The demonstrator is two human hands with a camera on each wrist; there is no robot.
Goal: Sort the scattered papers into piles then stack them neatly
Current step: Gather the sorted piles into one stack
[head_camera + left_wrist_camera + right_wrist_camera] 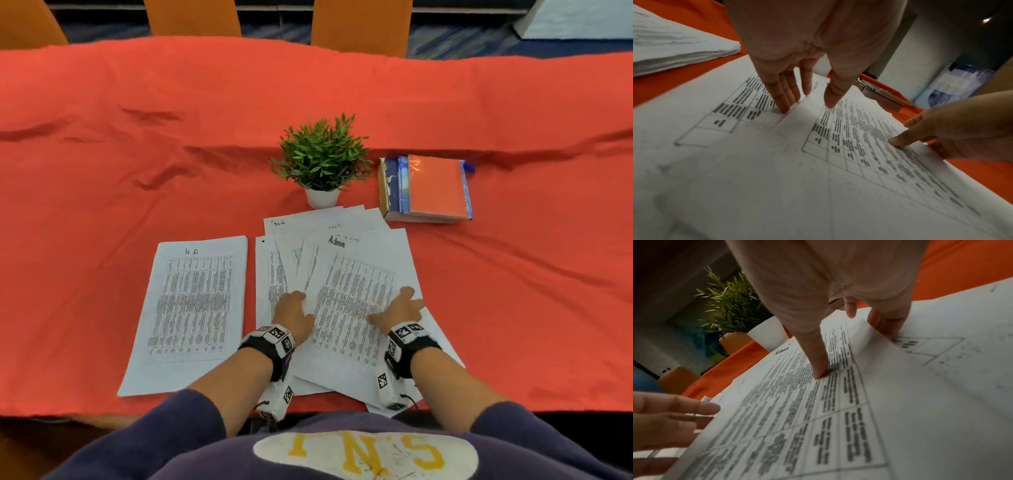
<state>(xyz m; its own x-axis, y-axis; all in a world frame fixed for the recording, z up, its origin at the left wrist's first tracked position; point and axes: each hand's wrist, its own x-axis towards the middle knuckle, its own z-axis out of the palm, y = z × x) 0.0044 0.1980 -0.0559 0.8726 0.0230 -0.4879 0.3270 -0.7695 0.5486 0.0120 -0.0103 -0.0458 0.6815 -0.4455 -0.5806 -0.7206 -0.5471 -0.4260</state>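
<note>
Orange tablecloth (137,154) wrinkles beneath papers (352,291); orange chairs (361,24) stand behind.

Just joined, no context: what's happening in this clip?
A person is sorting printed sheets on a red tablecloth. A squared pile headed HR lies to the left. Both hands work the fanned heap: the left hand touches the left edge of the Admin sheet, the right hand pinches its right edge.
</note>
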